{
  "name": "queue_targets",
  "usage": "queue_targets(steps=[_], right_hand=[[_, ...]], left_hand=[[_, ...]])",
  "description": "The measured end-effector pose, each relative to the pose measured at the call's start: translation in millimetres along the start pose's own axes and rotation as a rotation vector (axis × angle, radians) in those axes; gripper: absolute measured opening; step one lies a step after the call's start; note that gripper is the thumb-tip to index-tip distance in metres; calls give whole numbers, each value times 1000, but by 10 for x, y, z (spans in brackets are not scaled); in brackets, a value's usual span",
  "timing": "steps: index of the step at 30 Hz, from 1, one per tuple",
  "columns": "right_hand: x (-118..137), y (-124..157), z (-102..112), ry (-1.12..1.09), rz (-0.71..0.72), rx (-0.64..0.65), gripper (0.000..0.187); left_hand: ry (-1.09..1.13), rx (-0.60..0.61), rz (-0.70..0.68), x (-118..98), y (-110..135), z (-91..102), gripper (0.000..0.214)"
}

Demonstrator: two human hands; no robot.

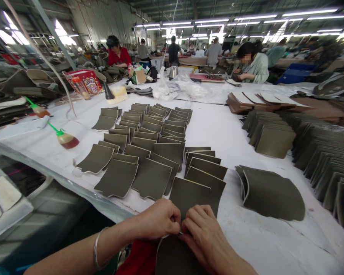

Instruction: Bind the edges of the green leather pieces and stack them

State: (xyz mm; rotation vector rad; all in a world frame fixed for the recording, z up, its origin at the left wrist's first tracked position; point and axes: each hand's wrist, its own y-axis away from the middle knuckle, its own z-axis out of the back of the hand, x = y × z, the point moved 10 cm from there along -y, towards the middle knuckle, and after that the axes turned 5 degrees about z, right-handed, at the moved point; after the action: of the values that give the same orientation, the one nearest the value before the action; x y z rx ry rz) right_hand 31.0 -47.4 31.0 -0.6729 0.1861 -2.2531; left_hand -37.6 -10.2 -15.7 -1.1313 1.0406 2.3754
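Note:
At the near edge of the table, my left hand (162, 217) is closed, its thumb and fingers pinching the upper edge of a dark olive leather-like panel (174, 256). Close beside it, my right hand (203, 231) has its fingers bent over the same edge. The panel hangs down toward my lap, and its lower part runs out of view. Just beyond my hands lies another olive panel (189, 193) with a pale edge. Several overlapping rows of similar panels (153, 177) spread away across the white tabletop (209, 130).
A small stack of curved panels (272, 194) lies to the right, with long rows of panels (326, 160) past it. Two squeeze bottles (67, 140) (39, 110) stand at left. Farther back are a yellow sponge-like block (117, 94), plastic bags (166, 89) and seated co-workers (255, 67).

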Motion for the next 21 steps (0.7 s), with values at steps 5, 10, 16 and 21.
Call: queue_targets(steps=[5, 10, 16, 21], right_hand=[[-27, -82, -4, 2, -18, 110, 18], [221, -166, 277, 139, 77, 116, 23], [340, -222, 598, 134, 117, 93, 24], [303, -2, 354, 180, 135, 16, 30]], left_hand=[[-146, -109, -47, -156, -5, 180, 12], [-198, -169, -74, -265, -39, 477, 13], [-52, -33, -68, -260, -50, 463, 11], [30, 36, -49, -56, -48, 208, 9]])
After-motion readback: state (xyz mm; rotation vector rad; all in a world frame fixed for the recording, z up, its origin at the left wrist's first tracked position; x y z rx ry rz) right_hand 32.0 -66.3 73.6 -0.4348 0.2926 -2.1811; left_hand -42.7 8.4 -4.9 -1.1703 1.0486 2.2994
